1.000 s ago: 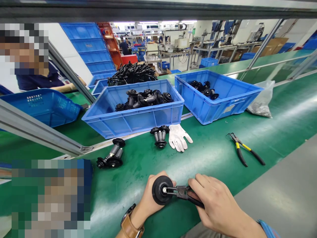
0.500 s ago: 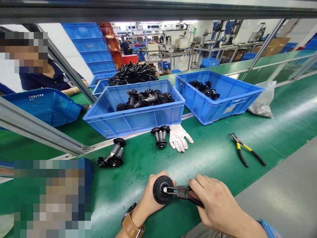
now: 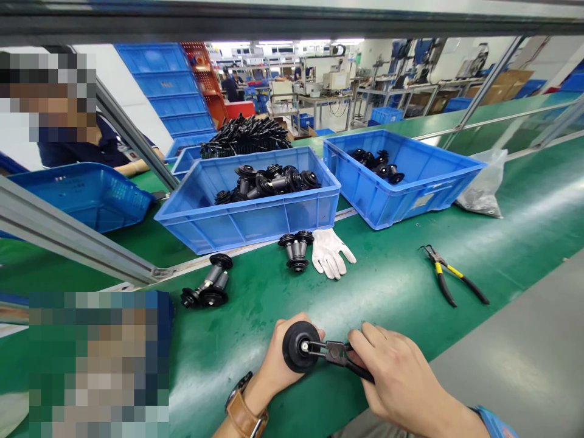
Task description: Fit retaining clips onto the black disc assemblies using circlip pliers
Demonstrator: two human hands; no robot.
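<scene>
My left hand [image 3: 278, 356] is wrapped round a black part with a round flange [image 3: 296, 360], its disc end facing up and a white pin showing at the centre. In my right hand [image 3: 401, 371] are black-handled circlip pliers [image 3: 336, 353], their thin bent tips at the white pin. Whether a ring sits between the tips is too small to tell. Farther right, a second pair of pliers [image 3: 440, 267] with yellow and black handles lies on the green bench. A white glove [image 3: 332, 254] lies beside several similar black parts [image 3: 297, 249].
Behind the glove stands a blue bin [image 3: 255, 222] of black parts; another blue bin [image 3: 406, 194] stands right of it. A clear plastic bag [image 3: 486, 188] is beside that. More black parts [image 3: 210, 283] lie left. A co-worker [image 3: 73, 140] sits behind a metal post [image 3: 132, 128].
Almost nothing differs. Both hands keep their hold, and the plier tips stay at the centre of the black part; the view has shifted very slightly.
</scene>
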